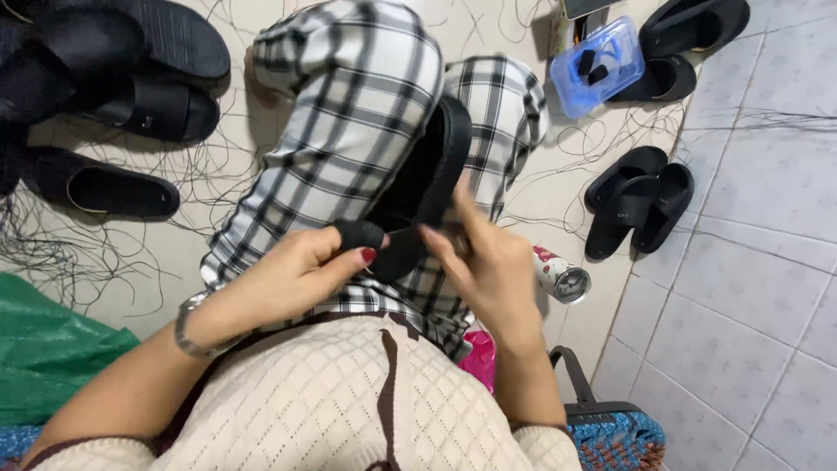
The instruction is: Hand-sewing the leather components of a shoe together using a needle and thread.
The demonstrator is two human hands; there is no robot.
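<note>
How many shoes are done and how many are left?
Done or left: I can't tell. In hand: the left hand pinches the strap of one black sandal on the lap, the right hand touching it. More sandals and loose threads lie on the floor.

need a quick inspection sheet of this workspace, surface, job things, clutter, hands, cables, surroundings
surface: pale tiled floor, strewn with loose dark threads.
job's things: black slide sandal resting on the lap.
clutter: black sandals at upper left, a pair at right, blue plastic box, small can, green bag.
hands: left hand pinches the sandal's strap; right hand blurred at the sandal's edge.
cables: nothing seen.
surroundings: plaid trousers, cream knit top, woven mat.
</note>
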